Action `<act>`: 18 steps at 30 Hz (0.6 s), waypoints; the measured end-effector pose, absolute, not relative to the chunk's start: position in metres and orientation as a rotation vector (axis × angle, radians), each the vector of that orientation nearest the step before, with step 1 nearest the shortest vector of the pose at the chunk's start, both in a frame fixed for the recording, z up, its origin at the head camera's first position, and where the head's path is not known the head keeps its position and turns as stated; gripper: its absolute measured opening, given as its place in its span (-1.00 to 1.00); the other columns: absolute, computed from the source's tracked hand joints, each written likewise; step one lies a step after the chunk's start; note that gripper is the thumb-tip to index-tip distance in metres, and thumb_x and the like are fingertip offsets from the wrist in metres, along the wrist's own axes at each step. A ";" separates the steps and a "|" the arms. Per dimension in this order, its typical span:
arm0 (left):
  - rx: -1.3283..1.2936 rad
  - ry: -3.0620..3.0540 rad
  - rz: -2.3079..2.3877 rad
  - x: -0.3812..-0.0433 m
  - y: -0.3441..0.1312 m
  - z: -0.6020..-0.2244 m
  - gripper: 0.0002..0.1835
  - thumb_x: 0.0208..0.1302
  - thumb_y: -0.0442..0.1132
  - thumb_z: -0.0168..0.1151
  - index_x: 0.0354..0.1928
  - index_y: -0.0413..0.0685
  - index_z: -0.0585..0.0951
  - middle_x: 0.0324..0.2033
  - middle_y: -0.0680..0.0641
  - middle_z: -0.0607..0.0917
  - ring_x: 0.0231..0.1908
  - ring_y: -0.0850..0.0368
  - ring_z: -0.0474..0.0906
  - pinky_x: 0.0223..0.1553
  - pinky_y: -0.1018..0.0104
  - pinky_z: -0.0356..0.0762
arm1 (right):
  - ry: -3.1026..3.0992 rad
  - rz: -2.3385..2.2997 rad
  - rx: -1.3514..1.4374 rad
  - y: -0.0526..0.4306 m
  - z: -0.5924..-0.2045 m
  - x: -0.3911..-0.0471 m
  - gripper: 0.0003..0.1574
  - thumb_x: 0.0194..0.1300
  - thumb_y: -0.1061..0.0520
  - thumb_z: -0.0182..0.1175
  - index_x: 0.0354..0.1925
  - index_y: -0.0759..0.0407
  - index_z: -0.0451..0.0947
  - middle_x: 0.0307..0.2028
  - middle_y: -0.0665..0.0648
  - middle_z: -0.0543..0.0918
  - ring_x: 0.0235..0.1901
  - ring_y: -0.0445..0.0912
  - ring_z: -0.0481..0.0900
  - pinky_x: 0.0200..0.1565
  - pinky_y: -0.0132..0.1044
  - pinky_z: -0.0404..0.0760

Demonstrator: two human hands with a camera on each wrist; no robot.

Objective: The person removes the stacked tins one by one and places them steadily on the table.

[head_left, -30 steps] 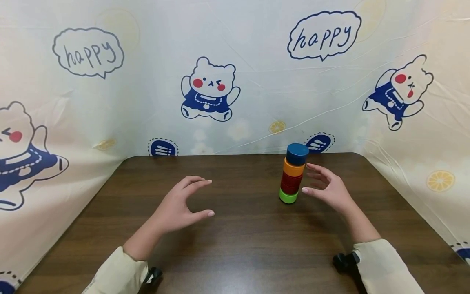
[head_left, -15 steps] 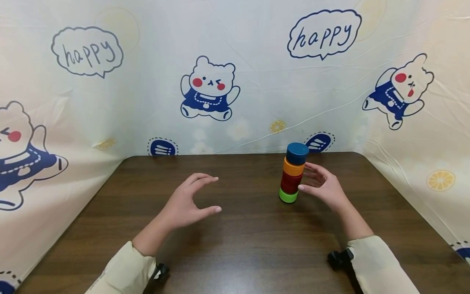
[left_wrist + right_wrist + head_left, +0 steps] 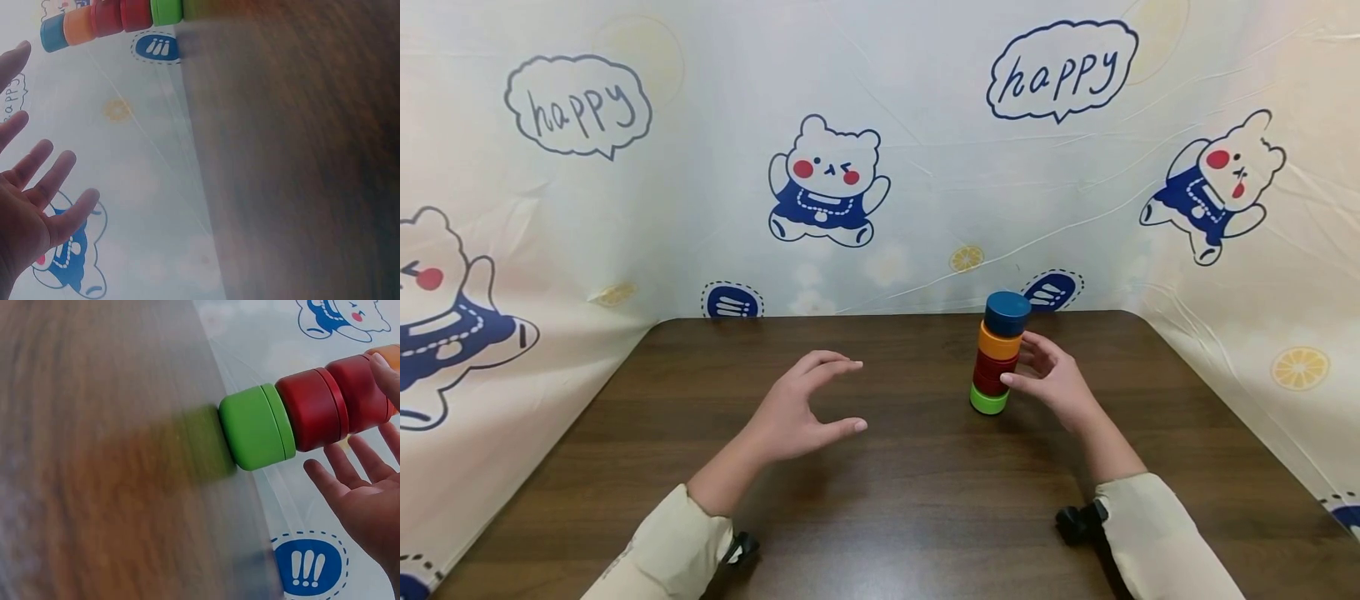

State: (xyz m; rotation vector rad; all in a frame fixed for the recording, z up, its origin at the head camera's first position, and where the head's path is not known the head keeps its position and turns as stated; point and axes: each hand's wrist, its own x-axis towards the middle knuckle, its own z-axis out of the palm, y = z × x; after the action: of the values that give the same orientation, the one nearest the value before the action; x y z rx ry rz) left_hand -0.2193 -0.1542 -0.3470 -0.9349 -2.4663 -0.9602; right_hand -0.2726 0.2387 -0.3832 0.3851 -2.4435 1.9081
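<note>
A tower of several short, round cylinders stands on the table at the right: a blue cylinder (image 3: 1007, 313) on top, an orange cylinder (image 3: 998, 342), two red cylinders (image 3: 991, 372) and a green cylinder (image 3: 988, 401) at the bottom. Lid-like seams show on the green and red ones in the right wrist view. My right hand (image 3: 1062, 387) is at the tower's right side, thumb in front of the red part and fingers extended behind it, partly hidden. To the left, my left hand (image 3: 786, 415) hovers with fingers and thumb spread apart, holding nothing.
The brown wooden table (image 3: 880, 508) reaches back to a pale cloth backdrop (image 3: 700, 200) printed with bears and "happy" bubbles. Each sleeve carries a black device (image 3: 1081, 525) at the wrist.
My right hand has moved left, bringing its thumb across the tower's red part. My left hand has drifted right. The tower has stayed in place.
</note>
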 end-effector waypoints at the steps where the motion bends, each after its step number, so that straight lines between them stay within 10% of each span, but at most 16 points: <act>1: -0.941 -2.459 -0.966 -0.220 -0.154 -0.347 -0.30 -0.01 0.05 0.54 0.23 0.16 0.54 0.14 0.08 0.49 0.14 0.11 0.44 0.11 0.01 0.48 | -2.439 1.915 0.383 0.238 -0.384 -0.273 -0.06 0.24 0.09 0.37 0.45 0.12 0.14 0.35 0.22 0.34 0.28 0.14 0.33 0.26 0.13 0.35; 18: -0.989 -2.450 -1.058 -0.227 -0.132 -0.339 -0.31 0.00 0.06 0.53 0.23 0.20 0.54 0.15 0.12 0.49 0.15 0.16 0.43 0.14 0.02 0.47 | -2.384 1.974 0.283 0.233 -0.387 -0.276 -0.15 0.24 0.03 0.37 0.39 0.16 0.24 0.31 0.24 0.39 0.22 0.03 0.38 0.27 0.01 0.37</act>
State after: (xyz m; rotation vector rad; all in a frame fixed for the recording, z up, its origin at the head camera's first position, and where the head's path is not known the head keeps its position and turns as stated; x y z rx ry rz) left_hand -0.2265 -0.1319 -0.3395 -0.9893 -2.4503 -1.0584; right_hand -0.2758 0.2333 -0.3868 0.2828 -2.3839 1.9740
